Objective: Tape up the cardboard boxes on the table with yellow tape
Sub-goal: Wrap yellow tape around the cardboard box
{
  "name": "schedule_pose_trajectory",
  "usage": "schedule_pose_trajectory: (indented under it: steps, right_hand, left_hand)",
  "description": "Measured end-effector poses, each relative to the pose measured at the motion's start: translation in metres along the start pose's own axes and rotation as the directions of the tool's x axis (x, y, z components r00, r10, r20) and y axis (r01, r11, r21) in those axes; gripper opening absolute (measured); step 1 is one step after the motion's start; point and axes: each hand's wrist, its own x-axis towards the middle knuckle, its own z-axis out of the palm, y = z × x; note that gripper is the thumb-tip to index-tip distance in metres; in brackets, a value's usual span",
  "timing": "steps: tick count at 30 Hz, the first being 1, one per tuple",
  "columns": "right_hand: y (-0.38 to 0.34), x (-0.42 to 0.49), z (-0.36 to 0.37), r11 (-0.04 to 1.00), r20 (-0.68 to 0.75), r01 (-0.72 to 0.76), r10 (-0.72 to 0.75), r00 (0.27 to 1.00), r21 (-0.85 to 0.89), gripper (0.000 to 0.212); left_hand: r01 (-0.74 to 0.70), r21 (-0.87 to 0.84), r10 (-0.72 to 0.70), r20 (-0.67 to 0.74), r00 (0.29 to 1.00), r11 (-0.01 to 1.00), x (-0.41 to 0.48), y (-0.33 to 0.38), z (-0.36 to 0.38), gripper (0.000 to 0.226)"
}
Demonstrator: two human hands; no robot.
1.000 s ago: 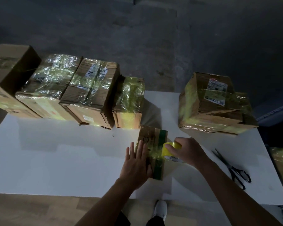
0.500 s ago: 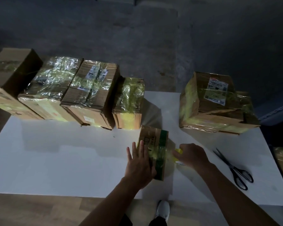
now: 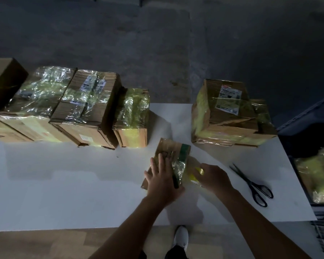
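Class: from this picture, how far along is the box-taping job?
Done: three back-row boxes and the big box on the right already shine with yellow tape. In hand: the left hand presses the small box while the right hand holds the tape roll beside it. Left: finishing that wrap, then probably cutting with the scissors.

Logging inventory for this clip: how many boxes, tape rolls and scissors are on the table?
Cardboard boxes: 6 (right pile counted as one)
Yellow tape roll: 1
Scissors: 1
Total: 8
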Motion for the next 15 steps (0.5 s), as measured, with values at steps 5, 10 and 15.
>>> schedule_pose_trajectory:
  steps: [5,10,15]
  right_hand:
    - [0.028,-0.013,-0.009,0.99,0.115,-0.064,0.049,0.992,0.129,0.048]
    - [0.026,-0.019,-0.009,0.988,0.213,-0.073,0.043,0.976,0.136,0.048]
    - [0.026,-0.023,-0.005,0.967,0.255,-0.158,0.105,0.961,0.199,0.043]
  left_hand:
    - [-0.211,0.178,0.208,0.035,0.978,0.961,0.007,0.005,0.004,0.085]
    - [-0.197,0.309,0.183,0.074,0.98,0.93,0.017,0.008,0.004,0.08]
    - [-0.18,0.307,0.157,0.098,0.983,0.934,0.023,0.01,0.004,0.083]
